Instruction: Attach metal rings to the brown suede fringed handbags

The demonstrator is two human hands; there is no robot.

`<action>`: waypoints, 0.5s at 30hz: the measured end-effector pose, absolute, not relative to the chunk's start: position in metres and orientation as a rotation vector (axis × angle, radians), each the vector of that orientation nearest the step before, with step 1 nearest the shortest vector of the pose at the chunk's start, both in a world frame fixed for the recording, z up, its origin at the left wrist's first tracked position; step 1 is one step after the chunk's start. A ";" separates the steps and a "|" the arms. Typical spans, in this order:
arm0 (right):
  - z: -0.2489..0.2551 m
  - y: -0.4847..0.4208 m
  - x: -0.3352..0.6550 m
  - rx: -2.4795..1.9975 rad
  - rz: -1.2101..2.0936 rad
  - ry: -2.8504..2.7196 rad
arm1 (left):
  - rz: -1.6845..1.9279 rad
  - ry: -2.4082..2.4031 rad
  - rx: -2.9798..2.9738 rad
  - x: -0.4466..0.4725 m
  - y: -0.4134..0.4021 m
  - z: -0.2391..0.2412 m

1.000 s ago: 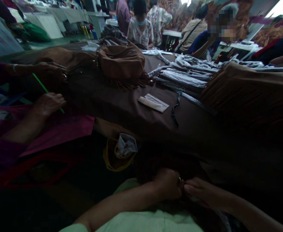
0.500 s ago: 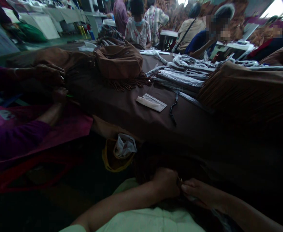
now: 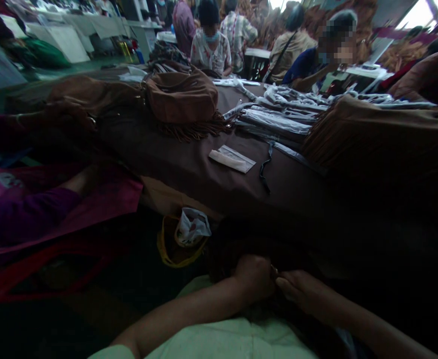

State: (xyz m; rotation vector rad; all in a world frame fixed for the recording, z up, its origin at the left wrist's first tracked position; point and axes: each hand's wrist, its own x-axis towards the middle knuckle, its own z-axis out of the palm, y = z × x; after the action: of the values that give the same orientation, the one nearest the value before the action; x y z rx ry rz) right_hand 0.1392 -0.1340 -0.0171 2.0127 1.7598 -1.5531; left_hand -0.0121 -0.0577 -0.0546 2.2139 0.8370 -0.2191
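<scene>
My left hand (image 3: 254, 276) and my right hand (image 3: 303, 291) meet low in the view, close to my body, at the near edge of a brown cloth-covered table (image 3: 204, 179). Both are closed, fingertips touching each other, pinching something small and dark that I cannot make out. Dark fringed material (image 3: 241, 244) hangs just above and behind them. A pale green garment (image 3: 219, 339) lies under my forearms.
A brown fringed bag (image 3: 181, 99) sits mid-table, another fringed piece (image 3: 383, 139) at right. Plastic-wrapped packs (image 3: 278, 119) and a small white packet (image 3: 231, 159) lie between. A co-worker's purple sleeve (image 3: 24, 209) is at left. A yellow-rimmed bag (image 3: 179, 239) hangs below the table edge.
My hands stayed pinched together, shifting slightly up and left. The co-worker at left drew the hand with the green stick back out of sight.
</scene>
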 end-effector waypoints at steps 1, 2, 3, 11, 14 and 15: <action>-0.016 -0.131 0.141 1.990 -1.559 1.742 | -0.227 0.828 2.217 -0.012 -0.058 -0.054; -0.015 -0.128 0.141 1.974 -1.540 1.741 | -0.235 0.813 2.219 -0.012 -0.058 -0.054; -0.013 -0.126 0.141 1.962 -1.496 1.752 | -0.243 0.801 2.218 -0.012 -0.058 -0.054; -0.002 -0.126 0.119 1.991 -0.879 1.975 | -0.196 0.866 2.107 -0.015 -0.052 -0.056; -0.009 -0.131 0.119 2.084 -1.005 1.946 | -0.195 0.868 2.077 -0.017 -0.054 -0.056; -0.013 -0.132 0.122 2.106 -1.133 1.934 | -0.202 0.859 2.077 -0.018 -0.055 -0.056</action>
State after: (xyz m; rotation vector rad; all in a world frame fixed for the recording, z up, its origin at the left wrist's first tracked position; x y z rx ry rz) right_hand 0.1215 -0.1323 -0.0125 2.1065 1.9341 -1.1332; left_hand -0.0177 -0.0553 -0.0560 2.0772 0.8585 -0.2018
